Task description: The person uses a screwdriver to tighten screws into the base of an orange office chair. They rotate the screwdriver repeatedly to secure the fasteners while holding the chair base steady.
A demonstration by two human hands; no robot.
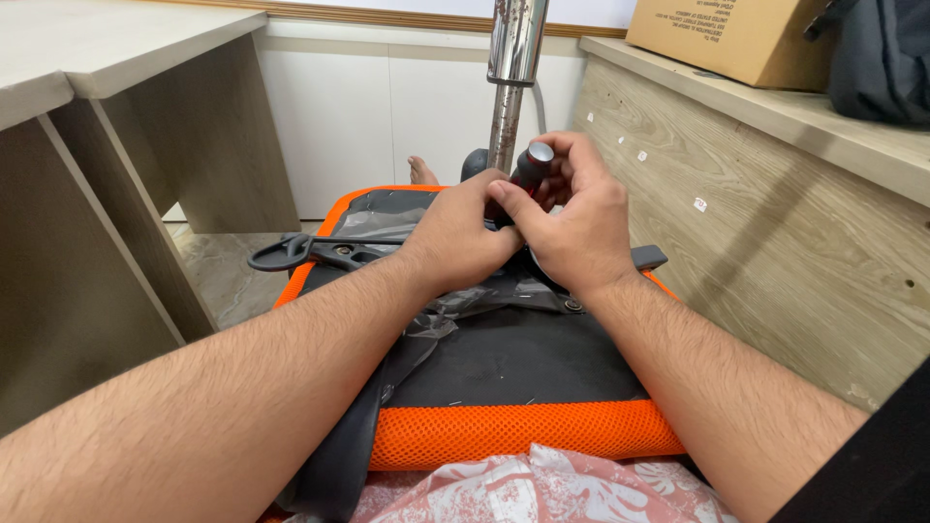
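An upturned office chair seat (513, 431) with orange mesh edging and a black underside lies across my lap. A chrome gas-lift column (511, 68) rises from its middle. My right hand (572, 218) grips a black-handled tool (533, 165) with a silver end cap, held upright beside the column. My left hand (457, 237) is closed against the same tool and the seat mechanism below it, which the hands hide. A black lever (295, 252) sticks out to the left of the seat.
A wooden desk (116, 136) stands at the left and a wooden counter (775, 194) at the right, bearing a cardboard box (727, 34) and a dark bag (886, 58). White cabinets (387, 107) close the back. A bare foot (421, 172) shows beyond the seat.
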